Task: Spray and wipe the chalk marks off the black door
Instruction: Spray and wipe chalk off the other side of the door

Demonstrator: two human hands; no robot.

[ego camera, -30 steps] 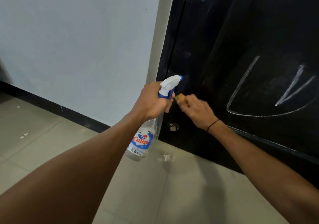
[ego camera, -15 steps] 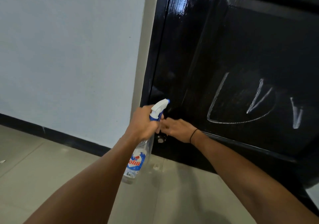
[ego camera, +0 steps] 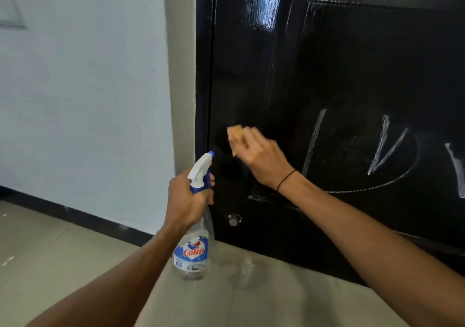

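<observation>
A glossy black door (ego camera: 339,62) fills the right side. White chalk marks (ego camera: 387,148) sit on its lower panel: a long curved outline, a V inside it and another stroke at the right edge. My left hand (ego camera: 186,200) grips the neck of a clear spray bottle (ego camera: 193,248) with a white and blue trigger head, nozzle pointing up toward the door. My right hand (ego camera: 261,155) holds a yellow sponge (ego camera: 235,135) against the door's left stile, left of the chalk.
A white wall (ego camera: 83,100) with a black skirting strip meets the grey door frame (ego camera: 180,74) on the left. A small metal stopper (ego camera: 234,219) sticks out low on the door. Beige floor tiles (ego camera: 50,263) show wet spots below the door.
My right hand has risen from beside the spray head up onto the door with the sponge. The view has shifted closer; the bottle stays in my left hand.
</observation>
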